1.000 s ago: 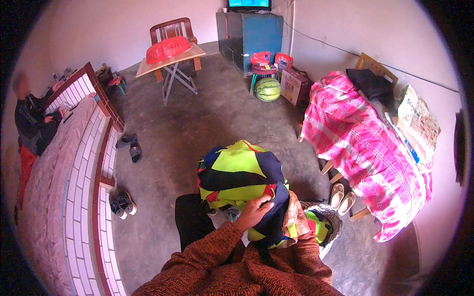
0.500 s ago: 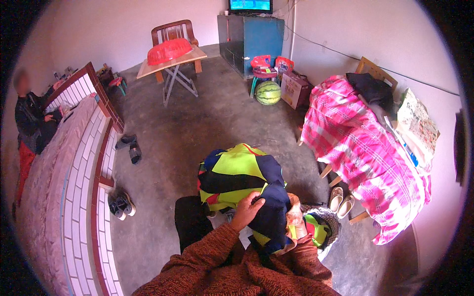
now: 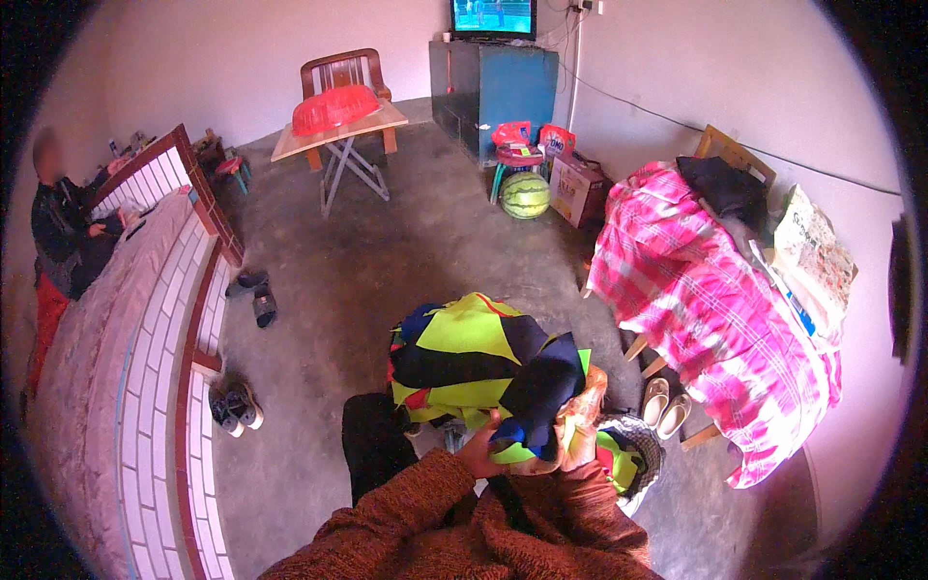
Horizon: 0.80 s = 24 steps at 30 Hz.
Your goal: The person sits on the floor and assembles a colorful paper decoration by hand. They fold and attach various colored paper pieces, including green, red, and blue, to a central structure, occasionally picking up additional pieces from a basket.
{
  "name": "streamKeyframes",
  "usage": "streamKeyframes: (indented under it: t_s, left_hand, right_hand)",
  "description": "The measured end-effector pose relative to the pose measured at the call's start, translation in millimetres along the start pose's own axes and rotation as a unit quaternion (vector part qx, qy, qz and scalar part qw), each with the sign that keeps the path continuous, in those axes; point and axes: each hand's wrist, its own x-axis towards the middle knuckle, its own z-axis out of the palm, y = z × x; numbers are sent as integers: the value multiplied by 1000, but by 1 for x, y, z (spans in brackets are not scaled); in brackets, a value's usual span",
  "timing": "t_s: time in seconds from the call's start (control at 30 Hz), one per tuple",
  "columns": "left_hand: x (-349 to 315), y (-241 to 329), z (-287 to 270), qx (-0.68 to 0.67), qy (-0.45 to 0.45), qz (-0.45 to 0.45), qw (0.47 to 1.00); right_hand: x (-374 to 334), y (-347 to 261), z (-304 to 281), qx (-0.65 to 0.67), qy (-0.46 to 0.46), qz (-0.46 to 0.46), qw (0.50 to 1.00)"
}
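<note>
A bundle of navy cloth (image 3: 536, 387) with some yellow-green pieces is gathered up in front of me. My left hand (image 3: 479, 449) closes on its lower left edge, fingers partly covered by the cloth. On the other side, my right hand (image 3: 578, 443) grips the bundle, next to an orange-and-pale patterned patch whose nature I cannot make out. Just beyond, over my knees, lies a heap of yellow-green, black and blue cloth pieces (image 3: 469, 327) with touches of red. By my right forearm stands a checked container (image 3: 652, 462) holding more yellow-green cloth.
Pale shoes (image 3: 667, 408) sit right of the container, before seating draped in a pink plaid blanket (image 3: 710, 319). At left runs a white-tiled bed platform (image 3: 159, 387), with dark shoes (image 3: 235, 408) beside it and a person (image 3: 68, 222) behind. Ahead are a folding table (image 3: 353, 145) and a watermelon (image 3: 525, 195).
My left hand has moved down from the top of the navy cloth to its lower edge. The navy cloth is now lifted and bunched between both hands.
</note>
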Motion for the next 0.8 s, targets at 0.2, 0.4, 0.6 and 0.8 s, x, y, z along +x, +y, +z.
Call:
streamKeyframes:
  t_s: [0.2, 0.4, 0.6, 0.8]
  left_hand:
    - [-15, 33, 45, -126, -35, 56, 990]
    - [-32, 69, 85, -3, 84, 39, 996]
    - [-28, 48, 31, 350, 55, 150, 923]
    - [-8, 52, 43, -119, 55, 0, 991]
  right_hand:
    - [-1, -2, 8, -21, 46, 0, 999]
    - [-5, -4, 17, -28, 78, 11, 997]
    - [-6, -29, 65, -31, 151, 38, 987]
    - [29, 9, 10, -64, 58, -54, 995]
